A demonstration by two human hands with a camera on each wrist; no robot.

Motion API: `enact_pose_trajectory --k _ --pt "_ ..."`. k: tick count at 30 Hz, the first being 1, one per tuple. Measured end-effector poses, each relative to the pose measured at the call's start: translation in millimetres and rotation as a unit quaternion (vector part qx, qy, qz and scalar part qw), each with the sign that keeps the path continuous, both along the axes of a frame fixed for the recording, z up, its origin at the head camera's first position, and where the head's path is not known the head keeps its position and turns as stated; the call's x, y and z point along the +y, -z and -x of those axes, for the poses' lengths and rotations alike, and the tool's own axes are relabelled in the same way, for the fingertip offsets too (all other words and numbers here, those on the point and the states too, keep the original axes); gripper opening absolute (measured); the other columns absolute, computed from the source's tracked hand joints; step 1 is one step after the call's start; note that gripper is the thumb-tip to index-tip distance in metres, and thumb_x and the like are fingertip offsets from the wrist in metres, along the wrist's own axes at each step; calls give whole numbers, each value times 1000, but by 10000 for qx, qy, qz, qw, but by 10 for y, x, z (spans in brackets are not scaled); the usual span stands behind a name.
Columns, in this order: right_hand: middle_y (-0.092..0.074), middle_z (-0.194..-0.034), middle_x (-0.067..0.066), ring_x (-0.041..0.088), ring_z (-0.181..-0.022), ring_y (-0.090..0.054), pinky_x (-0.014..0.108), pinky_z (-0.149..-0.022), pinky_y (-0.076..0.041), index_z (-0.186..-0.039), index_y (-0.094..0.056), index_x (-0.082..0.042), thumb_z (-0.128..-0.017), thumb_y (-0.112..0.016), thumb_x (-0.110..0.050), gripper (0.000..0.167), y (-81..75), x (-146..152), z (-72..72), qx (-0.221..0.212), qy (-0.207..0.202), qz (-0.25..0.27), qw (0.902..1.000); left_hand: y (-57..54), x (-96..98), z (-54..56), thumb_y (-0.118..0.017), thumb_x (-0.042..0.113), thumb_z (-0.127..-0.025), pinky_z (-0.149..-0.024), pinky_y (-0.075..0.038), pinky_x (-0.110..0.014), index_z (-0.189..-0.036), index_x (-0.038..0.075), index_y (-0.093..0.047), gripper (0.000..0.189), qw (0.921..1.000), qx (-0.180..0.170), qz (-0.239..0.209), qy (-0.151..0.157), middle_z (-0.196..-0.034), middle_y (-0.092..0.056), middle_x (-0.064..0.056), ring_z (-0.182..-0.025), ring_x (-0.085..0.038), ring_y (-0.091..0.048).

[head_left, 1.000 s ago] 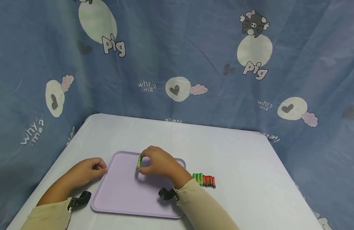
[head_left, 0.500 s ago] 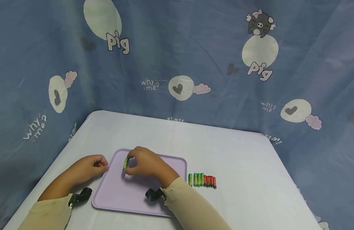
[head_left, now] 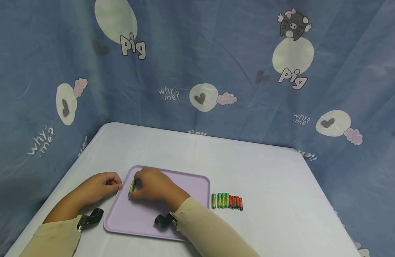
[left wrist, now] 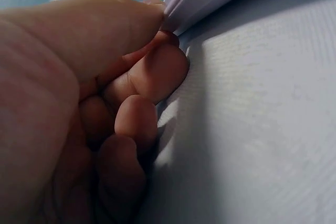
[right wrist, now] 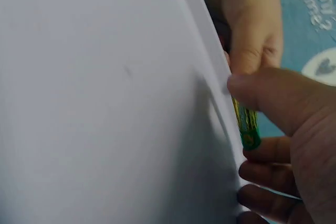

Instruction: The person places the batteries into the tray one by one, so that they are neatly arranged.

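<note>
My right hand [head_left: 155, 184] pinches a green battery [head_left: 132, 187] by its ends between thumb and fingers. It is low over the left part of a lilac tray [head_left: 181, 200]. In the right wrist view the battery [right wrist: 248, 124] slants beside the tray's rim, partly covered by the thumb. My left hand [head_left: 99, 187] pinches the tray's left rim, thumb and index finger at the edge. The other fingers curl beside the rim in the left wrist view. Right of the tray, one green battery [head_left: 213, 201] lies a little apart from a row of green batteries [head_left: 223, 200] and red batteries [head_left: 236, 202].
A white-covered table [head_left: 268, 200] carries everything. Behind it and along its left side hangs a blue patterned curtain [head_left: 171, 64]. A black wrist camera [head_left: 91, 218] juts from the left sleeve, another black wrist camera [head_left: 163, 220] from the right, over the tray.
My right hand has carried the green battery leftward across the tray and lowered it near the left rim. The left hand keeps its place. The view has shifted slightly.
</note>
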State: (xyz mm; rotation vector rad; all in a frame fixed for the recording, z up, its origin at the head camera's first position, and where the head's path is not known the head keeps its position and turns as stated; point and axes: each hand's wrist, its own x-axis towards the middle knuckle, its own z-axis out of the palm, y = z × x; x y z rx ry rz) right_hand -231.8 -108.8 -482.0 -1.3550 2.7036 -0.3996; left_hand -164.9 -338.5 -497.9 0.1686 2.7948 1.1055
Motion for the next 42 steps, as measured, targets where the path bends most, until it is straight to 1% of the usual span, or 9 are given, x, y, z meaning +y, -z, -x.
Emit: enact_pose_trajectory --k 4,7,11,18,24,30,33,38,42 --pt "-54 -94 -16 1 -84 -51 16 -71 -42 -103 -68 -28 -81 -85 -58 41 20 -86 -49 191 172 -219 9994 -9 -3 5 -70 26 -101 -69 -39 -28 -98 14 -68 12 10000 -37 -50 23 -84 -60 3 -78 -11 -52" --pt "-57 -102 -15 3 -88 -52 19 -73 -45 -105 -69 -31 -80 -84 -61 42 24 -141 -90 341 273 -398 9983 0 -2 7 -70 27 -100 -69 -39 -28 -98 15 -68 13 10000 -85 -30 -9 -83 -59 3 -78 -12 -52" --pt "-60 -110 -13 5 -95 -56 23 -77 -49 -111 -71 -34 -79 -83 -64 46 17 -208 -151 506 394 -533 9965 28 -15 11 -70 30 -101 -69 -39 -29 -98 16 -68 14 10000 -89 42 1 -83 -59 3 -78 -12 -52" --pt "-58 -107 -12 8 -95 -57 27 -77 -50 -116 -69 -34 -81 -77 -71 51 64 -316 -221 775 581 -700 9928 1 1 -9 -71 31 -100 -69 -39 -29 -98 17 -68 14 10000 -69 -27 29 -84 -60 4 -78 -11 -53" --pt "-57 -108 -11 9 -96 -56 28 -79 -50 -117 -67 -32 -83 -74 -73 53 70 -339 -255 822 722 -808 9907 1 1 -4 -72 30 -100 -68 -39 -29 -98 17 -68 14 9999 -83 -58 19 -83 -60 3 -77 -11 -52" --pt "-57 -108 -10 9 -93 -54 28 -78 -50 -116 -67 -30 -82 -71 -77 58 43 -308 -253 623 780 -773 9920 5 1 10 -72 31 -99 -68 -38 -29 -97 17 -68 15 10000 -83 -38 -1 -83 -59 3 -77 -10 -52" --pt "-58 -112 -10 9 -96 -56 28 -79 -51 -120 -67 -31 -83 -69 -78 60 17 -248 -234 424 832 -606 9938 -1 6 26 -72 30 -100 -68 -39 -29 -97 17 -68 13 10000 -69 -18 35 -83 -59 3 -77 -10 -52" --pt "-60 -129 -10 8 -114 -60 27 -91 -53 -137 -62 -32 -86 -68 -76 67 -132 -42 -225 15 857 -247 9960 2 -9 43 -70 31 -101 -69 -39 -29 -99 18 -68 14 9999 -28 106 52 -85 -60 4 -80 -11 -52" --pt "-58 -135 -8 8 -119 -59 26 -95 -53 -143 -59 -29 -88 -69 -71 69 -274 184 -236 -204 718 -30 9972 27 -33 33 -70 32 -101 -68 -40 -29 -98 18 -68 14 9998 -79 177 19 -85 -60 4 -79 -10 -52"
